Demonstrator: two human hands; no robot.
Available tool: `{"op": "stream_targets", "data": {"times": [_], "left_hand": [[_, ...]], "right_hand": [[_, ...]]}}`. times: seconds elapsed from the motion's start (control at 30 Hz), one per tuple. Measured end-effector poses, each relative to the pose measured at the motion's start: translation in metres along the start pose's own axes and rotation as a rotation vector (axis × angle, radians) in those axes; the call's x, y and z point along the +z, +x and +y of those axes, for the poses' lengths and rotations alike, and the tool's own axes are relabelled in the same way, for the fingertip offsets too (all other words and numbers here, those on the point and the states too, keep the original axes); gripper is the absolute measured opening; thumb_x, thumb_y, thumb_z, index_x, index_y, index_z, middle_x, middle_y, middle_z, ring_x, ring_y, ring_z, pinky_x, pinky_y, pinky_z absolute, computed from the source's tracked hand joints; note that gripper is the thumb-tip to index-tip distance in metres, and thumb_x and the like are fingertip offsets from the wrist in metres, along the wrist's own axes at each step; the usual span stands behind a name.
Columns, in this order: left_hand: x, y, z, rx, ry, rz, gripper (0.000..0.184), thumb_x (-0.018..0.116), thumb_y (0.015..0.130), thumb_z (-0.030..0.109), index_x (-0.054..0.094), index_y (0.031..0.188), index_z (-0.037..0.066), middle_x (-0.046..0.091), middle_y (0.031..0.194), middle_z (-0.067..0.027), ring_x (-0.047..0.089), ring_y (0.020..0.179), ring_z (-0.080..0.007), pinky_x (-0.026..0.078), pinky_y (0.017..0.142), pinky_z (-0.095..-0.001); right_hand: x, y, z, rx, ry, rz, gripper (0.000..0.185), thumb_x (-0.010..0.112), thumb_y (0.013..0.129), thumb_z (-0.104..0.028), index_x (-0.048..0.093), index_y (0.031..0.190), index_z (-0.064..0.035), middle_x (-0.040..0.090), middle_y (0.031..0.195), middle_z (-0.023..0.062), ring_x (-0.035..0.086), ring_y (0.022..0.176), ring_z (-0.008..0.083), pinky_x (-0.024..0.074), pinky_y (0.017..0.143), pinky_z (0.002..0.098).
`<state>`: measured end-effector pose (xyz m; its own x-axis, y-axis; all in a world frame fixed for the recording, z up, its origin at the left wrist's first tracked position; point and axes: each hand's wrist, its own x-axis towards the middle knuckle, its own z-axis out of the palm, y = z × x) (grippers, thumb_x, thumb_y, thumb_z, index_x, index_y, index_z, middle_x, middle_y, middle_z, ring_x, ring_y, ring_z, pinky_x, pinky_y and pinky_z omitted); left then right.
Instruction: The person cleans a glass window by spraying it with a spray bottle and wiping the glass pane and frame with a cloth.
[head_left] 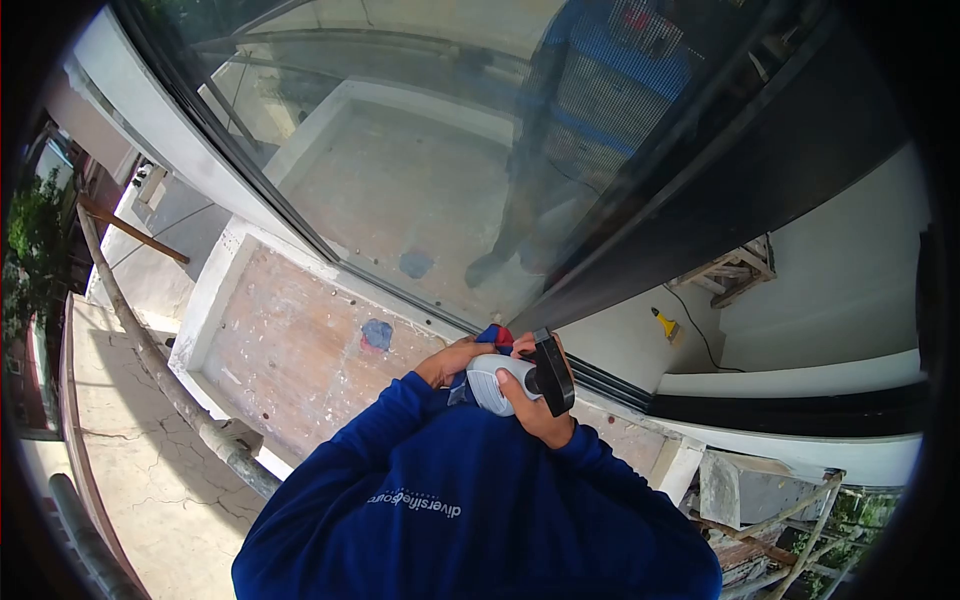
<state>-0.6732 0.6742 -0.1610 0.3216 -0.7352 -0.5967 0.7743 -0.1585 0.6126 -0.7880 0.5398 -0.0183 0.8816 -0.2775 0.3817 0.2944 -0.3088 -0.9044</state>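
Note:
In front of my chest my right hand (538, 410) is wrapped round a white spray bottle (486, 388). Its black spray head (553, 373) points to the right, and the bottle lies tilted on its side. My left hand (447, 362) is closed on a bunched red and blue cloth (497, 336) at the bottle's left side. Part of the left fingers is hidden behind the bottle and cloth. A crumpled blue rag (377, 334) lies on the paint-spotted ledge (290, 310) to the left of my hands.
A large glass sliding panel (400, 190) with a dark frame stands just ahead, reflecting me. Inside on the right lie a yellow-handled tool (665, 322), a black cable (697, 325) and a wooden stand (740, 275). A scaffold pole (150, 360) runs along the left.

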Motion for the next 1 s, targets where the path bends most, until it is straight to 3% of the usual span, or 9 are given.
{"op": "stream_targets", "data": {"times": [0.13,0.23,0.33,0.4,0.47,0.6,0.73,0.9,1.0], "left_hand": [[0.01,-0.014,0.012,0.0,0.038,0.007,0.038,0.055,0.099,0.023,0.059,0.129,-0.001,0.07,0.114,-0.0155,0.073,0.096,-0.0237,0.061,0.083,-0.0357],[-0.004,0.002,-0.006,0.017,-0.117,-0.106,0.038,0.058,0.098,0.024,0.057,0.129,0.0,0.07,0.113,-0.0136,0.072,0.097,-0.0239,0.061,0.083,-0.0369],[-0.009,0.006,-0.011,0.008,-0.054,-0.089,0.036,0.059,0.098,0.026,0.064,0.122,0.0,0.071,0.11,-0.0113,0.072,0.093,-0.02,0.06,0.076,-0.0328],[-0.014,0.017,-0.019,0.056,0.122,0.022,0.04,0.056,0.101,0.029,0.062,0.124,-0.003,0.071,0.109,-0.0119,0.073,0.087,-0.0203,0.061,0.072,-0.0348],[-0.001,-0.012,0.002,0.048,0.17,0.012,0.04,0.059,0.098,0.033,0.07,0.111,-0.003,0.071,0.104,-0.0094,0.068,0.089,-0.015,0.056,0.069,-0.0317],[-0.007,-0.006,-0.006,0.115,0.045,0.03,0.045,0.062,0.094,0.036,0.066,0.113,-0.005,0.07,0.103,-0.0101,0.068,0.09,-0.0173,0.056,0.072,-0.0317],[-0.028,-0.016,0.009,0.223,-0.11,0.139,0.043,0.072,0.084,0.029,0.065,0.11,-0.004,0.069,0.101,-0.0153,0.07,0.081,-0.0205,0.059,0.068,-0.033],[-0.058,-0.064,0.055,0.449,-0.291,0.157,0.019,0.063,0.076,0.007,0.066,0.094,0.0,0.068,0.078,-0.005,0.068,0.067,-0.0156,0.059,0.061,-0.0305],[-0.042,-0.104,0.089,0.621,-0.099,0.196,0.021,0.064,0.075,0.007,0.064,0.096,0.002,0.063,0.077,-0.0024,0.063,0.07,-0.0128,0.055,0.061,-0.029]], "right_hand": [[0.0,-0.003,0.004,0.044,0.037,-0.03,0.036,0.08,0.077,-0.005,0.061,0.106,0.0,0.061,0.109,0.0149,0.062,0.095,0.0248,0.0496,0.086,0.0367],[0.001,0.0,0.001,0.015,0.075,-0.087,0.034,0.072,0.082,-0.003,0.057,0.112,-0.001,0.056,0.12,0.0165,0.058,0.109,0.0234,0.048,0.091,0.0369],[0.008,-0.004,-0.009,0.105,0.188,-0.054,0.021,0.065,0.088,0.0,0.05,0.101,-0.0028,0.051,0.102,0.0111,0.056,0.097,0.0208,0.0466,0.091,0.0355],[0.004,-0.01,0.01,0.085,0.163,-0.055,0.026,0.07,0.085,-0.001,0.051,0.104,-0.0036,0.053,0.104,0.0113,0.056,0.098,0.021,0.0459,0.091,0.0373],[0.008,0.0,-0.012,0.11,0.213,-0.099,0.029,0.07,0.083,-0.003,0.051,0.105,-0.0029,0.054,0.106,0.0116,0.056,0.101,0.0211,0.0452,0.094,0.0388],[0.01,-0.003,0.004,0.025,0.26,-0.163,0.025,0.067,0.083,-0.002,0.053,0.104,-0.0033,0.057,0.098,0.0097,0.058,0.098,0.0222,0.0449,0.096,0.039],[0.009,0.008,-0.019,-0.021,0.146,-0.183,0.02,0.063,0.086,-0.003,0.053,0.103,-0.0025,0.058,0.095,0.0102,0.059,0.094,0.0225,0.0469,0.093,0.0405],[0.009,0.015,-0.007,0.02,0.214,-0.115,0.035,0.064,0.088,-0.004,0.049,0.119,0.0019,0.058,0.09,0.0081,0.059,0.094,0.0205,0.0458,0.093,0.0394],[0.012,0.017,0.005,-0.015,0.144,-0.115,0.029,0.06,0.095,-0.007,0.049,0.119,0.0027,0.055,0.089,0.0075,0.058,0.087,0.0192,0.0482,0.087,0.0362]]}}
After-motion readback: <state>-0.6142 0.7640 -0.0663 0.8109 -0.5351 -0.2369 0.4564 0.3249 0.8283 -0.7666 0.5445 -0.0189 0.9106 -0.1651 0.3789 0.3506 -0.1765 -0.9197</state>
